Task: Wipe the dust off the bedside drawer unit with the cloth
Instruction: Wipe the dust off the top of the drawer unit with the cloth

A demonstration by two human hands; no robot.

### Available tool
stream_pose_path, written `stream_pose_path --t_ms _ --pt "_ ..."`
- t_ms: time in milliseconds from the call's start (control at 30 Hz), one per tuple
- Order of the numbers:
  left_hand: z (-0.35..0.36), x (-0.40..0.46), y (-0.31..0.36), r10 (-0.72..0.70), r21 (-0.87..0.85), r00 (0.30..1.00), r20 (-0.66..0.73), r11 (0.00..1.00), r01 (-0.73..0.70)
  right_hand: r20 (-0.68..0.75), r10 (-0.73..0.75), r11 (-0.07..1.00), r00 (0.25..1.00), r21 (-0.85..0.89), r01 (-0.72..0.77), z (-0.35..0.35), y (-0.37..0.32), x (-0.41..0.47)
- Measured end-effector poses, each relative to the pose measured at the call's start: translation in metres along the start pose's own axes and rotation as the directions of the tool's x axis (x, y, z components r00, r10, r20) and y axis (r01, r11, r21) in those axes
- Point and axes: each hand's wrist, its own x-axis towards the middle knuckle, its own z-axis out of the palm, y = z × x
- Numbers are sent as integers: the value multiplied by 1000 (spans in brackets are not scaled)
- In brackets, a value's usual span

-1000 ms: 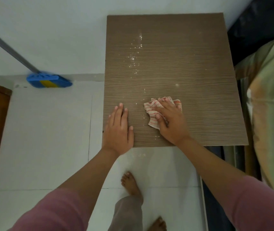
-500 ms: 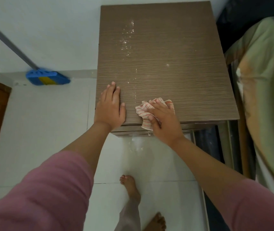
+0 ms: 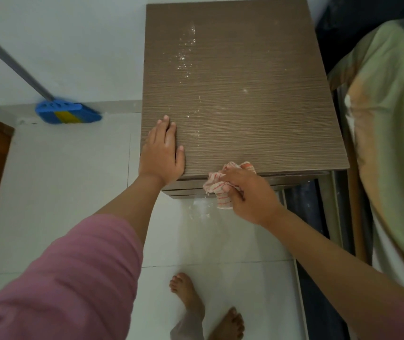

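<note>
Wood-grain drawer unit top showed white dust; right hand gripped the cloth at its front edge, left hand flat at the front-left corner.

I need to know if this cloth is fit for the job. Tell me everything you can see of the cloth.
The cloth is white with thin red-orange stripes and looks like soft woven fabric. It is crumpled into a bunch, not spread flat. The right hand grips it at the near front edge of the drawer unit, partly over the top's lip and partly hanging in front of the drawer fronts. The hand hides much of it.
</note>
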Motion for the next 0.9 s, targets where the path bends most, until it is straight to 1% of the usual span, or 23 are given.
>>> stream_pose_path --t_ms 67,133,200,267,300,367,500,600,733,800,867,900 --pt "-1 0 0 -5 -5 1000 16 1000 5 74 25 1000 997 -14 -24 -9 -6 -2" --pt "-2 1 0 -8 -10 1000 28 1000 8 77 45 998 996 28 -47 -17 -11 -1" --pt "-4 1 1 -15 -14 999 49 1000 16 20 93 988 995 124 -95 -25 -17 6" --pt "-5 1 1 -24 -16 997 74 1000 26 -41 198 957 979 225 -184 -33 -22 18" --pt "-6 1 1 -29 -19 996 86 999 30 -63 251 938 966 261 -227 -36 -24 27" --pt "-7 2 1 -34 -36 993 113 999 38 -106 308 920 946 284 -268 -40 -25 45" --pt "-18 13 -2 -57 -71 987 150 995 68 -177 350 910 920 297 -289 -43 -22 89" --pt "-24 29 -8 -71 -85 988 137 993 84 -249 364 911 897 296 -287 -47 -15 123" --pt "-28 72 -27 -125 -98 985 119 986 137 -345 388 912 855 278 -302 -55 4 177" --pt "-27 101 -37 -160 -92 983 94 981 169 -407 407 912 818 229 -340 -58 20 203" --pt "-25 128 -41 -186 -83 979 88 978 193 -424 466 885 776 233 -404 -56 35 217" --pt "-23 141 -41 -198 -80 976 85 976 205 -425 479 878 768 219 -426 -53 42 222"
